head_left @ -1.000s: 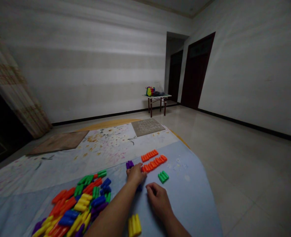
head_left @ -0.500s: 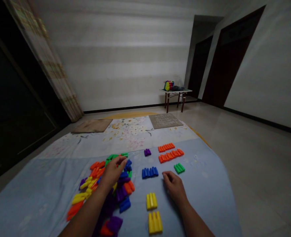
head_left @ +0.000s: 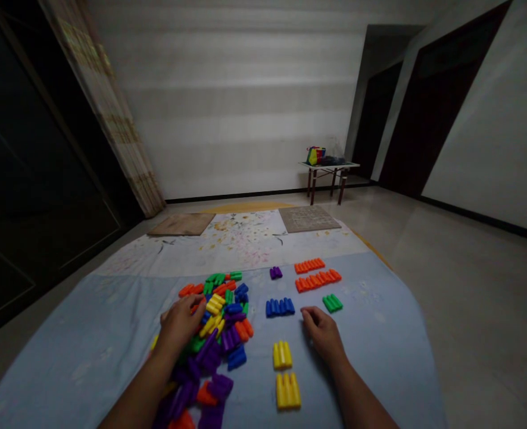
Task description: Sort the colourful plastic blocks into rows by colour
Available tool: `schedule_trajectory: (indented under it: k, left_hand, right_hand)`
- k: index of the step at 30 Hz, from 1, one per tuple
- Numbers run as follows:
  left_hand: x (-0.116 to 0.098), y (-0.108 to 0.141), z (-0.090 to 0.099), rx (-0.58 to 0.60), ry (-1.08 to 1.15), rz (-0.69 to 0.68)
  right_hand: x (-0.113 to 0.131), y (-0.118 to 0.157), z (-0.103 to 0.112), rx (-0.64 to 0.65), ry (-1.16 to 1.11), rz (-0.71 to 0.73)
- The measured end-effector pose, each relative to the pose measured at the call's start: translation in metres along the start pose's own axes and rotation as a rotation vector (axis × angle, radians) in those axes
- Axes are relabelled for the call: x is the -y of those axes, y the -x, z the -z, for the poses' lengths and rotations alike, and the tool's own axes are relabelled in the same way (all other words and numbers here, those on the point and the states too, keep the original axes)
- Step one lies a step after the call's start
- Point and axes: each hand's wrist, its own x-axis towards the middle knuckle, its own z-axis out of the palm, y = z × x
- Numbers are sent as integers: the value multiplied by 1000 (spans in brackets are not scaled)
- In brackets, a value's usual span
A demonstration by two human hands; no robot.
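Note:
My left hand [head_left: 180, 325] is at the left side of a loose pile of coloured plastic tube-shaped blocks [head_left: 230, 339]. Its fingers curl around an orange block [head_left: 195, 308], which is partly hidden. My right hand [head_left: 323, 333] rests on the cloth with fingers curled in and nothing visible in them. Near its fingertips are a row of blue blocks [head_left: 280, 307] on one side and a green group [head_left: 333, 302] on the other. Two yellow groups [head_left: 282, 355] lie nearer me, left of my right forearm.
Two orange rows [head_left: 318, 280] and a small purple group [head_left: 276, 273] lie farther back on the pale blue cloth [head_left: 370, 357]. A brown mat [head_left: 183, 224] and a grey mat [head_left: 310, 219] sit at the far edge. Beyond stands a small table [head_left: 330, 165] with bags.
My left hand has drawn back and left from the rear of the pile. My right hand has stayed by the blue row. The view has shifted slightly left.

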Motion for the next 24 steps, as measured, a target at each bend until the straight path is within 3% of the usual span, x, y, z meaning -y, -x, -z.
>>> schedule_trajectory:
  k: [12, 17, 24]
  left_hand:
    - [-6, 5, -39, -41, -182, 36]
    - [-16, 8, -38, -53, -208, 76]
    - [-26, -5, -25, 39, -170, 141]
  right_hand:
    - [-8, -3, -2, 52, 46, -10]
    - [-8, -2, -2, 48, 37, -26]
    - [-4, -1, 1, 55, 70, -8]
